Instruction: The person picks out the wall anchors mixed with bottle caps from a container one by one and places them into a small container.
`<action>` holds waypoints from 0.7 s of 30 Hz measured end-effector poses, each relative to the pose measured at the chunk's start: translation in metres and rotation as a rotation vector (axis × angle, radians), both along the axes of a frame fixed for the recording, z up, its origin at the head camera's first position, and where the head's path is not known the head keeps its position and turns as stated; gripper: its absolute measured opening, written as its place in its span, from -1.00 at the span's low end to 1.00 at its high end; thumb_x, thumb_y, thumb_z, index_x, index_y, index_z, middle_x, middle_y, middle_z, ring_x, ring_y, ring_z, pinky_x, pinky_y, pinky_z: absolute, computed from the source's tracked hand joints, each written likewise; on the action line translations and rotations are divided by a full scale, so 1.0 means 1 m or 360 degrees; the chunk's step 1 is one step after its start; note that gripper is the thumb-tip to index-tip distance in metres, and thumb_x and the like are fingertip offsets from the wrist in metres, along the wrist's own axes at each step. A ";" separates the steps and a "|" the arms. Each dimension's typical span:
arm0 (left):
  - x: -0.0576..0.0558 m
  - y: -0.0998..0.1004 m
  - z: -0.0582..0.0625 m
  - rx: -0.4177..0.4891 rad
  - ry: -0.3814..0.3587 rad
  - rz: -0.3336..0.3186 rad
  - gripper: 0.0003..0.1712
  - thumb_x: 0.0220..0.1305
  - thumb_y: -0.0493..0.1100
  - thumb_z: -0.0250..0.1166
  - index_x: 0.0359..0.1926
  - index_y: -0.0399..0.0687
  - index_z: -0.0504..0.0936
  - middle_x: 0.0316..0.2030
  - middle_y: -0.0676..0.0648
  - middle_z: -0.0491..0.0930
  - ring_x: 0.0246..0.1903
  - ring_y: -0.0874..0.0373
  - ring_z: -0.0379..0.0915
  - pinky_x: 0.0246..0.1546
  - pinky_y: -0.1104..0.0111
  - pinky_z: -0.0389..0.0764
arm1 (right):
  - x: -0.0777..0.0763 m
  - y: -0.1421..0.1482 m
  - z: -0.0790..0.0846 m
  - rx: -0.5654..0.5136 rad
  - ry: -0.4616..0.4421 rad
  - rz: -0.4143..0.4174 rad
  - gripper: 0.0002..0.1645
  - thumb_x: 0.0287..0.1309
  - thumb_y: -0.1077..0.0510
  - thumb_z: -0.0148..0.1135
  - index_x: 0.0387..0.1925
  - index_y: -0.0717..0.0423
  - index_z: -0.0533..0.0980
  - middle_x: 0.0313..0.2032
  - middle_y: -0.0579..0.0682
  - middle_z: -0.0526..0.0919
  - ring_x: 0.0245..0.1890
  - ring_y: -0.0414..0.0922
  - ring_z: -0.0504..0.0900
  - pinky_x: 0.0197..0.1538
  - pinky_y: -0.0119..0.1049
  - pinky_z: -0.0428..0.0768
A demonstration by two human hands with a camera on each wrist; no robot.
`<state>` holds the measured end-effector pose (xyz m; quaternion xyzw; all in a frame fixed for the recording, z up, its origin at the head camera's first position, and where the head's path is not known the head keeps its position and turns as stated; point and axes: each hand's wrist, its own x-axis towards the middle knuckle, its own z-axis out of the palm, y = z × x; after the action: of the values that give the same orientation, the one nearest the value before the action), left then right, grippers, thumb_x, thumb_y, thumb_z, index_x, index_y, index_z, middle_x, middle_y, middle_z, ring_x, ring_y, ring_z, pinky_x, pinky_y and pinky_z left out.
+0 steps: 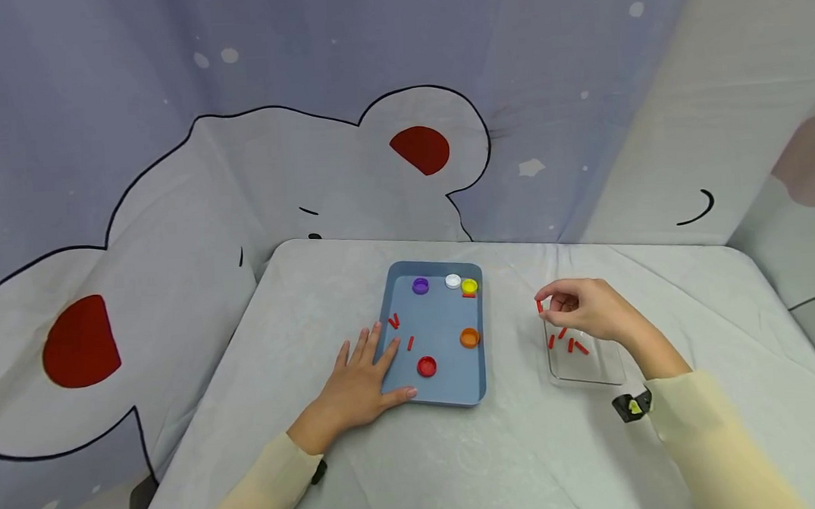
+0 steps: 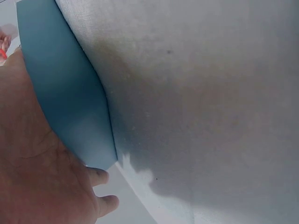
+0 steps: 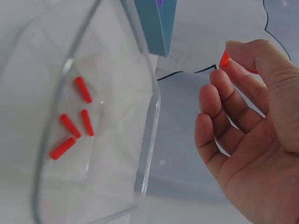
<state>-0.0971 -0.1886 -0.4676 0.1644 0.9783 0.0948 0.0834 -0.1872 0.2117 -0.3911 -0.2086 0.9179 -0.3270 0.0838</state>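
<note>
In the head view my right hand (image 1: 583,307) pinches a small red stick (image 1: 539,306) between thumb and forefinger, above the far left rim of a clear plastic box (image 1: 587,382). Several similar red sticks (image 3: 83,89) lie at the bottom of that box. My left hand (image 1: 355,386) rests with spread fingers over the left side of a blue tray (image 1: 448,393), thumb near its front edge. Loose red sticks (image 1: 411,343) lie on the tray, close to the left fingertips. Nearer the front sits a small round red dish (image 1: 427,367).
Further dishes stand in the tray: purple (image 1: 420,286), white (image 1: 453,281), yellow (image 1: 469,286) and orange (image 1: 469,337). One red stick (image 1: 468,296) lies just in front of the yellow dish. A white cloth (image 1: 471,464) covers the table, and a printed curtain (image 1: 330,45) hangs behind.
</note>
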 end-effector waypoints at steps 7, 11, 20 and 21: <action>0.001 0.000 0.000 0.0004 0.0013 -0.0004 0.10 0.28 0.56 0.05 0.59 0.01 0.11 0.61 -0.26 -0.22 0.57 -0.27 -0.29 0.47 -0.26 -0.17 | 0.009 0.013 -0.007 -0.0008 0.0018 -0.0021 -0.71 0.19 0.22 0.37 -0.03 0.10 0.67 -0.43 -0.14 0.62 -0.43 -0.23 0.57 -0.29 -0.38 0.51; 0.001 0.000 -0.001 0.0014 0.0010 -0.0003 0.10 0.27 0.57 0.05 0.60 0.01 0.11 0.61 -0.26 -0.22 0.57 -0.27 -0.29 0.47 -0.26 -0.18 | 0.016 0.022 -0.011 0.0010 0.0003 -0.0027 -0.72 0.19 0.22 0.37 -0.04 0.10 0.67 -0.44 -0.15 0.61 -0.43 -0.25 0.54 -0.34 -0.39 0.49; 0.000 -0.001 -0.001 0.0002 0.0025 -0.0004 0.10 0.27 0.58 0.04 0.59 0.01 0.12 0.61 -0.26 -0.21 0.57 -0.27 -0.28 0.47 -0.25 -0.16 | 0.026 0.035 -0.019 -0.0002 -0.0005 -0.0045 -0.72 0.18 0.20 0.40 -0.05 0.11 0.66 -0.47 -0.17 0.60 -0.46 -0.29 0.54 -0.36 -0.41 0.46; 0.000 -0.001 -0.001 0.0004 0.0023 -0.0004 0.10 0.27 0.58 0.04 0.59 0.01 0.12 0.61 -0.26 -0.21 0.57 -0.27 -0.28 0.47 -0.25 -0.17 | 0.027 0.036 -0.020 -0.0006 -0.0006 -0.0046 -0.72 0.17 0.20 0.40 -0.05 0.10 0.66 -0.48 -0.17 0.61 -0.46 -0.29 0.54 -0.36 -0.41 0.46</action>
<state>-0.0969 -0.1893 -0.4683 0.1663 0.9785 0.0948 0.0762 -0.1605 0.2472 -0.4106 -0.1948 0.9200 -0.3303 0.0803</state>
